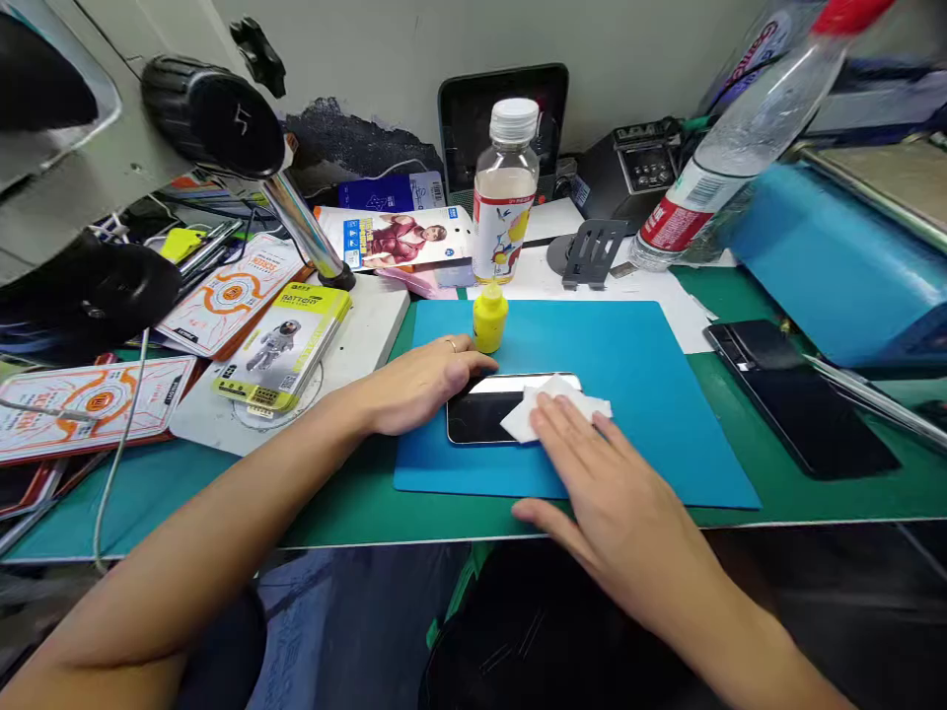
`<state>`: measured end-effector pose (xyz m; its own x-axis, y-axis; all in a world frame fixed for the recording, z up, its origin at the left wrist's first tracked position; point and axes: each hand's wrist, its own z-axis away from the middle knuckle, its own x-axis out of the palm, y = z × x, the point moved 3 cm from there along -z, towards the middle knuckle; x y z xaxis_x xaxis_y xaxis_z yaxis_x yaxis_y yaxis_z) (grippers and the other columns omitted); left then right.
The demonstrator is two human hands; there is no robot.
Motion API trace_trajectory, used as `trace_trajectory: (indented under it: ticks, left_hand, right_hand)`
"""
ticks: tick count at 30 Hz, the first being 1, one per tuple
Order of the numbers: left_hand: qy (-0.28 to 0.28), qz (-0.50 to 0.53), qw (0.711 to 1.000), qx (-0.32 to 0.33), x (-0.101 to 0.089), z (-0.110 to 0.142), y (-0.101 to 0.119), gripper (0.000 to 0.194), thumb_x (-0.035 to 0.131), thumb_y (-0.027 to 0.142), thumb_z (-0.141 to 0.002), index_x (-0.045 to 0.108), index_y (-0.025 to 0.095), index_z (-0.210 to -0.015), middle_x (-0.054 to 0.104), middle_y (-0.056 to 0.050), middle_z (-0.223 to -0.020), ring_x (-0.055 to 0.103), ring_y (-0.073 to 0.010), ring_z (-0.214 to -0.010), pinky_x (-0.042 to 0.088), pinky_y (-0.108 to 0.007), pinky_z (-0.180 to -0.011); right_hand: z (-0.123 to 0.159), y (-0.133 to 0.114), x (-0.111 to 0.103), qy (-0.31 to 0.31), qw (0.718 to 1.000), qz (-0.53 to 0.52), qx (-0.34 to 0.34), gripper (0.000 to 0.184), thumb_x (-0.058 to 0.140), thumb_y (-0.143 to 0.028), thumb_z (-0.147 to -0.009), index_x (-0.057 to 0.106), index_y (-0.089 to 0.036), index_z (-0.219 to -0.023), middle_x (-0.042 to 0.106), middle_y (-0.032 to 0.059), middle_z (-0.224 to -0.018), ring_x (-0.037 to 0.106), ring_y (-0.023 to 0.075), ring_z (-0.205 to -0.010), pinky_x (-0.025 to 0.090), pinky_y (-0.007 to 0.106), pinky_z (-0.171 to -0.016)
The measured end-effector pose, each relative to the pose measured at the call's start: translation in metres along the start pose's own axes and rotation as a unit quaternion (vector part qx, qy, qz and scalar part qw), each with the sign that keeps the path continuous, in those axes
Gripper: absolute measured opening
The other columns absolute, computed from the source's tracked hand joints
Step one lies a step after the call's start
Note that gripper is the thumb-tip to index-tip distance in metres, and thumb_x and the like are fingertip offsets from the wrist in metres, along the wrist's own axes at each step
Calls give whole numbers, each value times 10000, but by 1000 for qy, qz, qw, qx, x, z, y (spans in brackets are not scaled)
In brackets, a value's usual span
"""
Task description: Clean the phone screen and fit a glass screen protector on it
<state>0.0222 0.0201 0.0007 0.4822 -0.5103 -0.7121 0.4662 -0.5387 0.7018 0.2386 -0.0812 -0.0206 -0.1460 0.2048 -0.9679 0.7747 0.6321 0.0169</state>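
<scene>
A smartphone [480, 419] lies screen up on a blue mat [636, 345], its long side running left to right. With fingers stretched out flat, my right hand [607, 473] presses a white wipe [525, 419] onto the phone's right part. My left hand [421, 385] rests at the phone's upper left corner, fingers extended and the thumb near its edge. Just beyond those fingertips stands a small yellow bottle [489, 320]. Part of the phone is hidden under the wipe and my right hand.
A drink bottle [507, 207] stands behind the mat. Another black phone [806, 404] and tweezers [873, 399] lie at right, near a leaning red-capped bottle [695, 197]. On the left are a microscope [214, 118], a yellow battery box [285, 345] and orange-white boxes [96, 404].
</scene>
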Motion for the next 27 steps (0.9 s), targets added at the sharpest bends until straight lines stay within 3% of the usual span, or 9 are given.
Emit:
trace_trajectory:
  ticks: [5, 9, 12, 15, 18, 21, 24, 27]
  left_hand:
    - [7, 11, 1000, -18, 2, 0, -6, 1208, -167, 836, -835, 605, 101, -1401, 584, -145, -1078, 554, -306, -1034, 431, -485, -993]
    - [14, 42, 998, -34, 4, 2, -8, 1194, -150, 854, -832, 585, 123, -1424, 576, -135, -1106, 553, -298, -1061, 423, -469, -1018]
    - [19, 50, 998, -37, 4, 4, -9, 1182, -122, 861, -841, 572, 107, -1430, 579, -142, -1137, 546, -299, -1096, 406, -464, -1050]
    - [19, 37, 998, -42, 4, 4, -9, 1182, -123, 862, -837, 568, 109, -1433, 577, -149, -1143, 545, -300, -1091, 413, -475, -1035]
    - [15, 24, 999, -31, 4, 3, -7, 1182, -112, 858, -847, 565, 82, -1427, 569, -152, -1111, 549, -302, -1057, 421, -484, -1006]
    - [14, 16, 999, -31, 3, 1, -6, 1180, -96, 873, -838, 592, 90, -1390, 571, -149, -1085, 549, -311, -1044, 432, -491, -980]
    - [11, 8, 999, -38, 3, -1, -4, 1155, -91, 875, -840, 603, 128, -1383, 576, -143, -1095, 543, -312, -1049, 436, -498, -976]
    - [8, 4, 999, -39, 3, 0, -4, 1145, -107, 859, -848, 599, 136, -1387, 577, -143, -1109, 540, -309, -1052, 430, -503, -983]
  right_hand:
    - [-19, 8, 9, -22, 996, -13, 83, 916, 352, -678, -1009, 429, 84, -1511, 394, 317, -1599, 369, 421, -1514, 387, 602, -1197]
    - [-48, -24, 14, -38, 991, -41, 119, 1037, 386, -762, -948, 429, 114, -1502, 371, 343, -1595, 334, 442, -1520, 340, 562, -1236]
    - [-66, -52, 17, -50, 991, -59, 108, 1092, 441, -781, -916, 391, 130, -1517, 376, 354, -1584, 344, 427, -1519, 307, 518, -1261]
    - [-68, -62, 15, -45, 993, -68, 89, 1102, 463, -774, -910, 370, 137, -1523, 380, 355, -1584, 359, 423, -1517, 296, 506, -1267]
    - [-49, -49, 6, -28, 995, -80, 49, 940, 431, -712, -968, 467, 61, -1502, 469, 285, -1571, 423, 380, -1494, 350, 493, -1240]
    - [-26, -21, -7, -9, 997, -69, 40, 730, 428, -619, -1021, 578, -36, -1434, 584, 212, -1506, 535, 357, -1405, 430, 526, -1164]
    - [-13, 7, -16, 7, 997, -49, 53, 569, 464, -540, -1038, 639, -89, -1338, 661, 188, -1400, 599, 352, -1306, 473, 544, -1085]
    - [-14, 22, -18, 15, 997, -34, 65, 526, 468, -522, -1041, 646, -105, -1307, 684, 190, -1331, 618, 358, -1249, 493, 542, -1028]
